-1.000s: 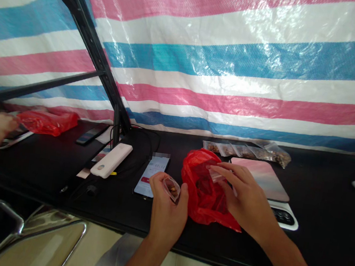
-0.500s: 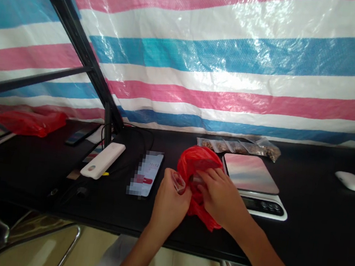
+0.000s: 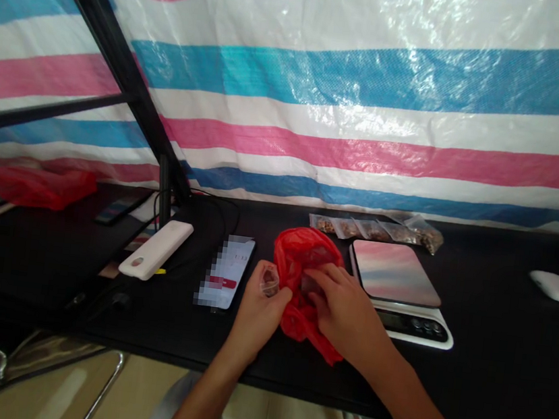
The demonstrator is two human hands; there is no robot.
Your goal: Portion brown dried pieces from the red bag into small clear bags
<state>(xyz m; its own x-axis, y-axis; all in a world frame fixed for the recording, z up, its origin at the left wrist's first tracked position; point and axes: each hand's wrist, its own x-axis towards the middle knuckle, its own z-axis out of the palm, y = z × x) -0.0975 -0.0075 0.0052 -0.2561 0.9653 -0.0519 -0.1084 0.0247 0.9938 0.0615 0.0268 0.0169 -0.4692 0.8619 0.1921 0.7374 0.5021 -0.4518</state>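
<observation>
1. Red plastic forms the carrier bag [image 3: 306, 243], which lies on the black tabletop [image 3: 505, 360] between the two hands, mouth gaping upward, with the phone [image 3: 234, 265] to its left and the scale [image 3: 399, 273] just beside it on the right.
2. Good handling here means keeping that mouth wide with a light touch, since such thin film would likely fold over the fingers.
3. The small clear bag [image 3: 269, 281] is best kept upright and loosely gripped, so that its top remains round and nothing tips out.
4. Left hand [image 3: 254, 312]: curled closed around the small clear bag, whose top shows above the fist; the thumb lies by the carrier bag's edge, perhaps touching it.
5. Right hand [image 3: 346, 306]: fingers bent, reaching into the carrier bag's mouth. Something pale and see-through shows at the fingertips, but I cannot tell whether they clamp it or stand apart.
6. Filled packets [image 3: 373, 231] lie in a row behind, apart from both hands.
</observation>
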